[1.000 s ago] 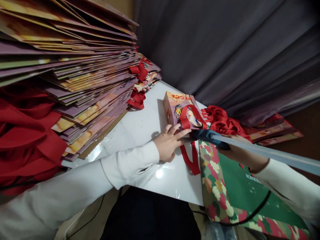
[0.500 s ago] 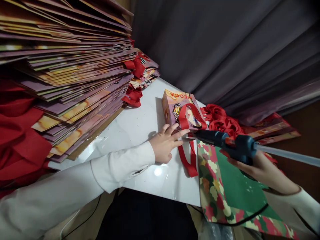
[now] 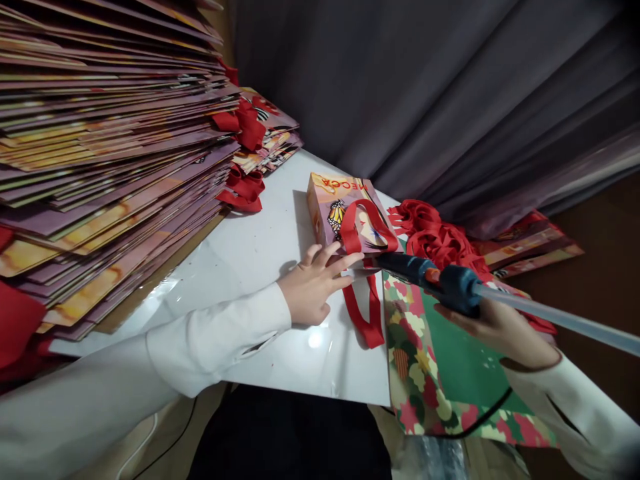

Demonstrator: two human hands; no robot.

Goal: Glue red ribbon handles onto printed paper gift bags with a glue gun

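A small printed gift bag (image 3: 325, 200) marked MECCA, with a butterfly picture, lies on the white table (image 3: 270, 247). One red ribbon handle (image 3: 350, 227) loops over its face, and another red ribbon (image 3: 364, 327) hangs from its opening toward me. My left hand (image 3: 313, 287) rests at the bag's opening edge with fingers spread. My right hand (image 3: 505, 330) grips a dark blue glue gun (image 3: 450, 285) with a clear glue stick in its back. The gun's nozzle points at the bag's opening, close to my left fingertips; whether it touches is hidden.
A tall stack of flat printed bags (image 3: 125, 153) fills the left, with red ribbons (image 3: 245, 190) sticking out. Red ribbon bundles (image 3: 435, 233) lie behind the glue gun. A green board with a patterned border (image 3: 410, 360) covers the right side. A grey curtain (image 3: 400, 87) hangs behind.
The whole view has shifted, so the bag, table and hands sit slightly farther left. My left hand stays at the bag's opening and the glue gun remains at the same edge.
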